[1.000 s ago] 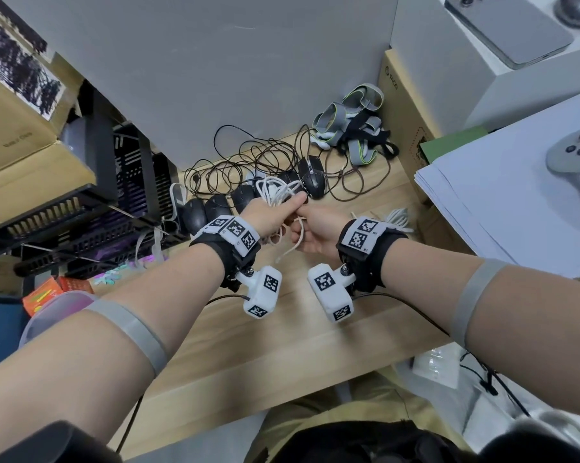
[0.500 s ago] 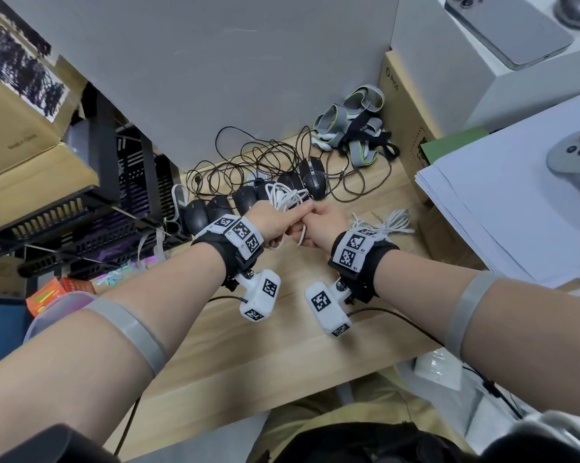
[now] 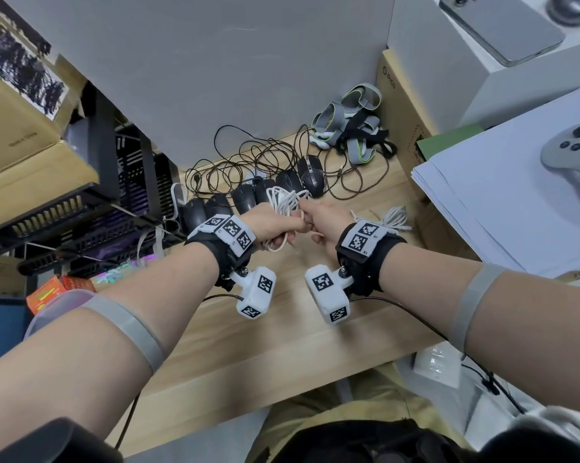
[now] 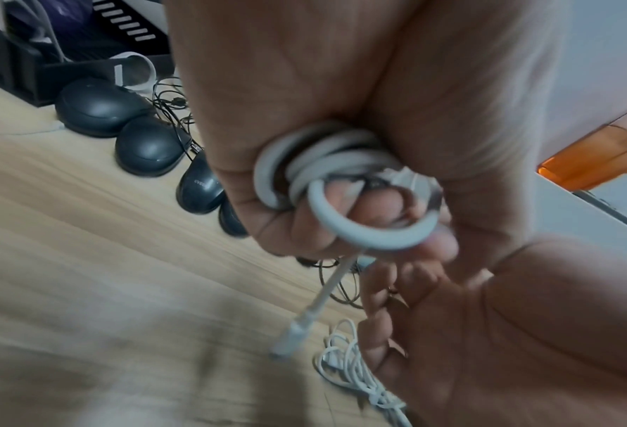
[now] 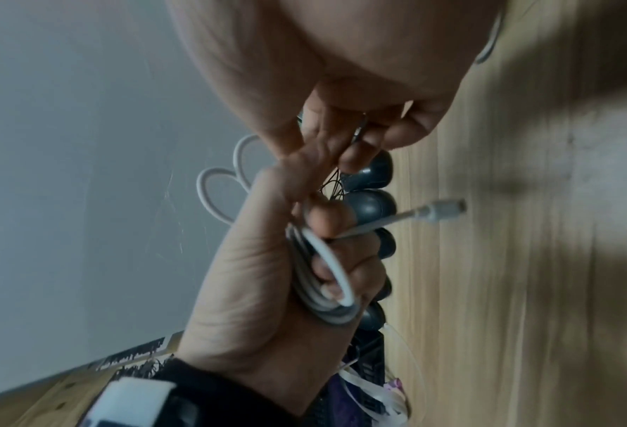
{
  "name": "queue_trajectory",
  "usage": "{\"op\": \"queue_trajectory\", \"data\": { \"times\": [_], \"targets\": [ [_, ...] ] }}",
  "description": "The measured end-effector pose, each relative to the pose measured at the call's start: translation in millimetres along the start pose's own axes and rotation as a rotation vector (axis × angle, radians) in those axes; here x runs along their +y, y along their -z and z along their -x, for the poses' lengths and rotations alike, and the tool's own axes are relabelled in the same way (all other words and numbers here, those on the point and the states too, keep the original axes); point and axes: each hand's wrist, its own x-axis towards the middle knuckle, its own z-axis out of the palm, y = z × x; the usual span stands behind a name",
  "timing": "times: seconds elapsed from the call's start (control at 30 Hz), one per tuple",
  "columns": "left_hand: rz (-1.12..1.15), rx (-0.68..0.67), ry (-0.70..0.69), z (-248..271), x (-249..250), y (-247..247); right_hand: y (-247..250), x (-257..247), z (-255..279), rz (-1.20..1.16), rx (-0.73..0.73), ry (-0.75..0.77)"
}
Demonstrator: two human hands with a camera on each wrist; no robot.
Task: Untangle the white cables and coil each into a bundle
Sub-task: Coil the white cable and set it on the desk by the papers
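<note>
White cable (image 4: 344, 185) coils fill the left hand's (image 3: 275, 225) fist; the right hand's (image 3: 325, 220) grip is unclear.

Black mice (image 3: 245, 203), phone (image 3: 502, 26), controller (image 3: 572, 152)

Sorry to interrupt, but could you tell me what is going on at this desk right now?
A person is coiling a white cable over a wooden desk. The left hand grips the coiled loops, with the connector end sticking out loose. The right hand is closed against it at the loops; what it pinches is unclear. Another white cable bundle lies on the desk beside the right wrist.
</note>
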Motion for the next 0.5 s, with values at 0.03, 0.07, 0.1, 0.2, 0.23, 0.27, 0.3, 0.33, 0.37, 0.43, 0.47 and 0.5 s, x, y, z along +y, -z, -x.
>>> {"op": "queue_trajectory", "data": {
  "times": [0.03,0.07,0.1,0.2,0.23,0.27,0.3,0.33,0.37,0.43,0.47,0.5],
  "targets": [
    [0.037,0.039,0.020,0.8,1.4,-0.7,0.2,-1.5,0.8,-0.021,0.000,-0.002],
    [0.111,0.067,0.034,1.4,2.9,-1.1,1.1,-1.9,0.9,-0.058,-0.009,-0.016],
    [0.208,0.078,0.031,1.5,4.2,-1.2,1.6,-2.9,3.0,-0.103,-0.024,-0.051],
    [0.397,0.057,0.002,-3.3,4.8,0.5,1.8,4.8,4.3,-0.037,-0.026,-0.152],
    [0.425,0.048,0.001,-4.2,5.3,0.7,2.1,9.3,6.0,0.055,-0.003,-0.181],
    [0.439,0.046,0.012,-4.5,6.0,0.5,3.1,13.6,7.9,0.131,0.021,-0.209],
    [0.448,0.040,0.023,-5.4,6.2,0.3,3.4,18.8,9.3,0.119,-0.001,-0.258],
    [0.448,0.031,0.039,-4.9,7.1,-1.0,3.9,22.7,11.0,0.016,-0.065,-0.313],
    [0.436,0.027,0.056,-4.4,7.9,-2.1,4.6,25.1,11.4,-0.116,-0.124,-0.351],
    [0.415,0.029,0.089,-3.4,7.4,-3.8,3.6,24.9,10.5,-0.227,-0.166,-0.324],
    [0.412,0.034,0.103,-3.1,7.1,-4.3,2.1,23.8,8.0,-0.205,-0.144,-0.289],
    [0.412,0.041,0.114,-3.8,6.5,-4.5,1.3,21.6,6.2,-0.177,-0.106,-0.253]
  ]
}}
